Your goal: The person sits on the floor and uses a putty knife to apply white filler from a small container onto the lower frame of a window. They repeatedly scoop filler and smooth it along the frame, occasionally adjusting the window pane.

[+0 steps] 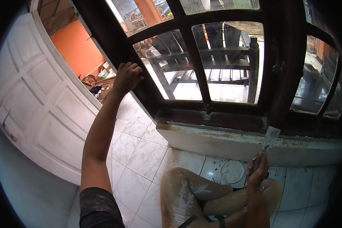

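Note:
My left hand (pixel 129 76) is raised to the dark brown window frame (pixel 144 85), against its left upright. Its fingers are curled, and what they hold, if anything, is hidden. In my right hand (pixel 257 169) a putty knife (pixel 270 137) points upward, its wide flat blade smeared with pale residue. The blade overlaps the low ledge (pixel 212 138) under the window in view; whether they touch, I cannot tell. Below, to the left of the right hand, a round whitish lid or dish (pixel 232 171) lies on the floor.
My bent legs (pixel 182 193), streaked with white, are folded on the tiled floor (pixel 140 159). A white panelled door (pixel 38 91) stands at the left, beside a doorway to an orange wall (pixel 78 47). Through the glass a dark slatted bench (pixel 205 55) shows outside.

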A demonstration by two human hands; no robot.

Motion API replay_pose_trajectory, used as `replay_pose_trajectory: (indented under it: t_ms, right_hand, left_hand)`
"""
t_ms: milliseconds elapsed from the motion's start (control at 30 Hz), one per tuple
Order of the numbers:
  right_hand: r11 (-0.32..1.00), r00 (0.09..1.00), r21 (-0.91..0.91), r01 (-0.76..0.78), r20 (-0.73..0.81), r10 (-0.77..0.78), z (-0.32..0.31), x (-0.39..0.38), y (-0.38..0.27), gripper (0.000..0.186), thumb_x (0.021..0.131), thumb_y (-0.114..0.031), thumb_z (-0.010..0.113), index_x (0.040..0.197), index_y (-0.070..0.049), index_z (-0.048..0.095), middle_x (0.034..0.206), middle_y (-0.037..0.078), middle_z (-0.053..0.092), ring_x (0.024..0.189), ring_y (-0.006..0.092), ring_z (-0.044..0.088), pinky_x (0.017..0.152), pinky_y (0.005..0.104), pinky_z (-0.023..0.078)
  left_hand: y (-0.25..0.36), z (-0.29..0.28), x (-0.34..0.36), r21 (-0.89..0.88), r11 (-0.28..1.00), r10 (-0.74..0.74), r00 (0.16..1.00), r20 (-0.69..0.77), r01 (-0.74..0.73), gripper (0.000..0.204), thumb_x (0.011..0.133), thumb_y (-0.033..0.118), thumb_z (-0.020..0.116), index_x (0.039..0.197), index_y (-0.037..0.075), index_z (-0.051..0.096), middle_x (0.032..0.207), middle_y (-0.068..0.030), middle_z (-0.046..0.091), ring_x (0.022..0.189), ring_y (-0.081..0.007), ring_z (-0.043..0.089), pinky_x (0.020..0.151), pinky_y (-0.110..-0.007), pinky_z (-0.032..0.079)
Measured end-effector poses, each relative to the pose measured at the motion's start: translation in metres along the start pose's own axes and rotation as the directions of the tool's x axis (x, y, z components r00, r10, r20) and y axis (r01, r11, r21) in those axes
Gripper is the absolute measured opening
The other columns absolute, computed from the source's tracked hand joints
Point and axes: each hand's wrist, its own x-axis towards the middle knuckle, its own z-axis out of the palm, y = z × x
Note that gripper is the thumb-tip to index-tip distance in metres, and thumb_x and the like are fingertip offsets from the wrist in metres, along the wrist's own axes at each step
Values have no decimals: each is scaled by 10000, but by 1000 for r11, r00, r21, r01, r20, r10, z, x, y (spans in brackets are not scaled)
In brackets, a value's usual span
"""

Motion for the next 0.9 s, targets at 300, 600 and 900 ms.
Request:
replay_pose_trajectory:
  t_ms: [300, 600, 900]
  right_hand:
    - [998, 998, 32, -59, 28, 58, -5, -1, 5, 427, 1230, -492, 489, 1295, -87, 606, 886, 32, 582, 526, 118, 509, 371, 293, 386]
    - [998, 998, 5, -60, -3, 60, 3, -9, 4, 444, 1214, -491, 535, 1252, -59, 632, 869, 30, 575, 571, 116, 542, 400, 296, 419]
    - [996, 996, -25, -88, -22, 88, 11, -4, 0, 460, 1214, -489, 531, 1246, -43, 640, 810, 18, 521, 555, 128, 527, 406, 311, 405]
  left_hand:
    - [0, -2, -5, 18, 999, 43, 998, -41, -43, 343, 880, 270, 925, 1167, 96, 853, 1017, -16, 718, 1051, -242, 668, 1006, -449, 478]
    - [15, 13, -15, -3, 1000, -28, 983, -183, 28, 360, 895, 282, 916, 1180, 72, 850, 1020, -24, 744, 1051, -262, 674, 995, -456, 493]
    - [85, 5, -19, 159, 947, -275, 960, -56, 280, 739, 926, 644, 845, 1402, 83, 773, 1311, -217, 693, 1248, -370, 638, 1077, -525, 492]
